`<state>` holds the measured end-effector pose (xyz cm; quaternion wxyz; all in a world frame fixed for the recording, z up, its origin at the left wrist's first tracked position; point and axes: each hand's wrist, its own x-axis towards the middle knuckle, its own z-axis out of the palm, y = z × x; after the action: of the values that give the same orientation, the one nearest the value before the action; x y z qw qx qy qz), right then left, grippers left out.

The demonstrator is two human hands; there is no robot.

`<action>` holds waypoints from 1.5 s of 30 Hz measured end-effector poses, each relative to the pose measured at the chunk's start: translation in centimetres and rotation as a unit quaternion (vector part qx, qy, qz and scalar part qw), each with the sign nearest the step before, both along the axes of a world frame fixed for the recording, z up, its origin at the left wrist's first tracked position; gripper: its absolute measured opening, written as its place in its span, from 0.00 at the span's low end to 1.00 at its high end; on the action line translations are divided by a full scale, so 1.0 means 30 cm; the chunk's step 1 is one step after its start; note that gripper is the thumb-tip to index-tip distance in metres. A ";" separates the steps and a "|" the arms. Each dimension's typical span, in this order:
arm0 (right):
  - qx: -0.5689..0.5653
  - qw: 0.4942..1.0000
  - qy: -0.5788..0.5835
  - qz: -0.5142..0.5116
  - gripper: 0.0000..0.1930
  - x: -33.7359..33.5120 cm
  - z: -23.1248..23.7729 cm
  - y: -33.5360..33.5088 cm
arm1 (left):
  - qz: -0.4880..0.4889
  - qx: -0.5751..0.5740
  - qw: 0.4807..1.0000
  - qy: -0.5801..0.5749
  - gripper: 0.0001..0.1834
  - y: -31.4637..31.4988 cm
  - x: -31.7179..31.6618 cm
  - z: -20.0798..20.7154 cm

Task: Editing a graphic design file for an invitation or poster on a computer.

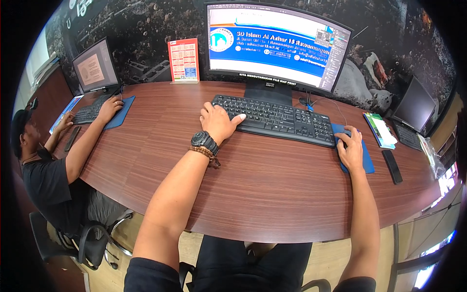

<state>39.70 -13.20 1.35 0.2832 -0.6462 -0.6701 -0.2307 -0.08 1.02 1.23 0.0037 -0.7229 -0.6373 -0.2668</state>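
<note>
My left hand (217, 121) rests on the left end of a black keyboard (277, 119), its fingers apart over the keys and thumb stretched to the right. A dark watch (205, 141) and a beaded bracelet (206, 154) are on that wrist. At the keyboard's right end, my right hand (352, 150) is curved over a computer mouse, which it mostly hides, on a blue mouse pad (366, 160). Behind the keyboard stands a wide curved monitor (277, 44), lit with a blue and white banner design in an editing program.
A brown wooden desk (272, 194) curves around me. At left, a person (46, 175) works at another keyboard (87, 113) and monitor (96, 68). A red calendar (184, 61) stands at the back. On the right are a black phone (392, 166), booklets (379, 130) and a dark screen (414, 104).
</note>
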 end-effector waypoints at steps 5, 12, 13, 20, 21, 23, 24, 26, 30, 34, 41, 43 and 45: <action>-0.018 0.978 0.197 -0.060 0.14 -0.001 -0.007 -0.004 | -0.153 0.064 0.986 -0.015 0.24 -0.012 -0.003 0.005; -0.008 0.980 0.191 -0.060 0.16 0.053 -0.042 0.011 | -0.077 0.037 0.996 -0.027 0.19 -0.011 0.007 -0.016; -0.005 0.981 0.183 -0.059 0.16 0.058 -0.043 0.010 | -0.052 0.018 0.997 -0.046 0.21 -0.011 0.008 -0.016; -0.016 0.980 0.195 -0.037 0.15 0.039 -0.028 0.006 | -0.034 -0.022 0.998 -0.041 0.30 -0.004 0.000 -0.013; -0.012 0.980 0.193 -0.038 0.15 0.037 -0.028 0.006 | -0.034 -0.022 0.998 -0.042 0.30 -0.002 -0.001 -0.014; -0.007 0.981 0.191 -0.039 0.15 0.038 -0.028 0.006 | -0.036 -0.023 0.998 -0.044 0.30 0.000 -0.002 -0.015; -0.006 0.981 0.192 -0.034 0.15 0.041 -0.029 0.006 | -0.036 -0.023 0.998 -0.045 0.30 0.000 -0.002 -0.014; -0.005 0.981 0.192 -0.030 0.15 0.043 -0.032 0.008 | -0.036 -0.025 0.998 -0.045 0.30 -0.002 -0.001 -0.013; -0.006 0.981 0.191 -0.030 0.16 0.038 -0.032 0.008 | -0.039 -0.030 0.998 -0.046 0.30 -0.006 -0.002 -0.008; -0.003 0.983 0.184 -0.016 0.17 0.049 -0.035 0.009 | -0.040 -0.041 0.997 -0.049 0.32 -0.010 -0.003 0.000; -0.011 0.981 0.192 -0.033 0.17 0.042 -0.032 0.007 | -0.035 -0.035 0.997 -0.059 0.37 -0.014 0.004 -0.004; -0.008 0.980 0.195 -0.033 0.17 0.041 -0.031 0.007 | -0.036 -0.035 0.997 -0.052 0.38 -0.011 0.001 -0.005; -0.014 0.980 0.194 -0.040 0.17 0.036 -0.026 0.005 | -0.036 -0.036 0.998 -0.045 0.38 -0.012 0.001 -0.004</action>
<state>40.79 -13.06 0.57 0.3895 -0.7087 -0.5792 -0.1028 -0.04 0.65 1.10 -0.0603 -0.7324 -0.6195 -0.2760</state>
